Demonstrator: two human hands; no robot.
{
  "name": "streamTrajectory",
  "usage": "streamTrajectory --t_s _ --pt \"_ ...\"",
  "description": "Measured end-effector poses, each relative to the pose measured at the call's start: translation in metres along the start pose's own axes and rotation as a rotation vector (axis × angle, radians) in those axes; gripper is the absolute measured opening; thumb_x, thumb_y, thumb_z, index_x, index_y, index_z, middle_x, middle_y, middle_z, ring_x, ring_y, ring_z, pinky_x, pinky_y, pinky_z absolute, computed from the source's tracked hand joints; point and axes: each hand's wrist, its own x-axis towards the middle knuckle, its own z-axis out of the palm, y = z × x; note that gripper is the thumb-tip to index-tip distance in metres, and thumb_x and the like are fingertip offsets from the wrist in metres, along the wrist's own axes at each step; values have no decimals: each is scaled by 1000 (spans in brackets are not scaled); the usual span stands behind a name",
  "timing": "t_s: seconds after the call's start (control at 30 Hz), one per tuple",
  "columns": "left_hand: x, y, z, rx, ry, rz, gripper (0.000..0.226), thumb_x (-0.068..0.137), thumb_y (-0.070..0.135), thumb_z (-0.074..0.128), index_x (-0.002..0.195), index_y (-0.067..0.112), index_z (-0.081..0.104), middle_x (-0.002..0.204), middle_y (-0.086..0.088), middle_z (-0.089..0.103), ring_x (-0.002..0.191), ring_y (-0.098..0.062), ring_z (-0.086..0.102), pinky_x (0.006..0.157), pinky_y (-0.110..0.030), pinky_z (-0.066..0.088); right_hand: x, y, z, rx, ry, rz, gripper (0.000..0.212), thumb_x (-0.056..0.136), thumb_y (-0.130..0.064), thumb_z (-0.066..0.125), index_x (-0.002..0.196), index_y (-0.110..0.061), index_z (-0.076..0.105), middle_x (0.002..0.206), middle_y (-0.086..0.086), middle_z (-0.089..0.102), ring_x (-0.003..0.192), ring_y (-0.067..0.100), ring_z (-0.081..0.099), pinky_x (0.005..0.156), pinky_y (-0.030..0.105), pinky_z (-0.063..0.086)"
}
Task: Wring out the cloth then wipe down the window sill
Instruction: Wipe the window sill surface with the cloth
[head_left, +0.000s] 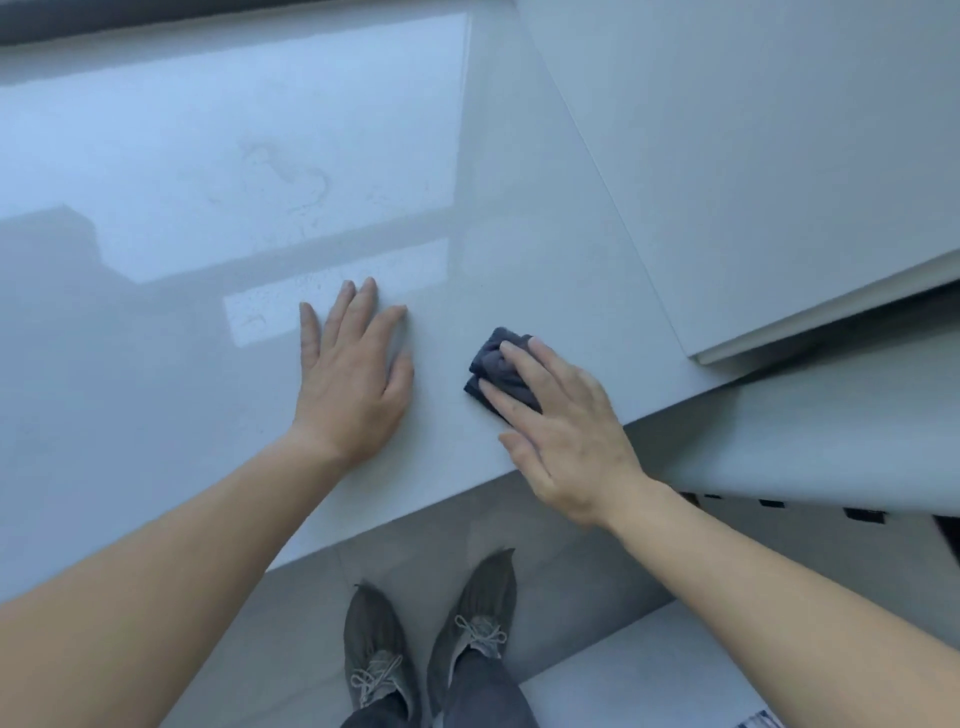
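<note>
Bare forearms reach in from the bottom corners, and between them, down on the grey floor (415, 525), stand two grey lace-up trainers (431, 639). Up on the glossy pale-grey window sill surface (156, 364), the left hand (353, 384) lies flat, palm down, fingers spread and grasping nothing. Just beside it, the right hand (566, 436) presses down on a crumpled dark-blue cloth (496, 371), fingers laid over the top of it, pinning it to the sill near the front edge. Only the cloth's far end peeks out past the fingertips. Dried water marks (285, 176) show on the shiny sill farther back, in the bright reflection. At right, a white panel (779, 156) meets the sill.
</note>
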Motion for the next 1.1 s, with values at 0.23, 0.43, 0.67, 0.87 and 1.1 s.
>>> streamTrajectory --t_s 0.23,0.43,0.67,0.87,1.1 --pt "-45 7 2 96 -49 68 58 95 42 24 146 20 38 164 -9 15 153 -22 -1 120 -53 -9 -5 23 -5 18 156 546 60 97 -48 26 149 -22 41 163 5 16 151 29 8 114 51 18" --pt "-58 0 11 119 -63 69 61 95 44 26 151 22 34 166 -5 9 153 -18 -5 121 -50 -8 -40 16 2 43 82 193 53 96 -40 34 147 -30 46 162 2 25 150 27 16 114 48 23" --pt "-60 -3 8 34 -62 58 58 95 45 27 148 25 37 166 -1 8 152 -13 -8 121 -45 -11 -25 0 9 160 253 668 58 96 -45 29 146 -23 46 163 3 19 151 26 9 116 53 16" --pt "-67 -5 -14 -177 54 -27 46 94 38 38 134 23 54 139 5 53 132 -18 44 113 -40 29 -30 -97 25 408 229 273 51 87 -19 50 139 -21 56 161 0 26 152 21 10 119 45 13" --pt "-89 -1 -16 -219 -106 -57 43 96 50 48 132 27 53 122 14 53 102 -6 56 90 -35 50 -38 -104 3 1242 259 528 52 83 7 37 116 -28 57 147 -12 49 143 4 34 119 42 26"
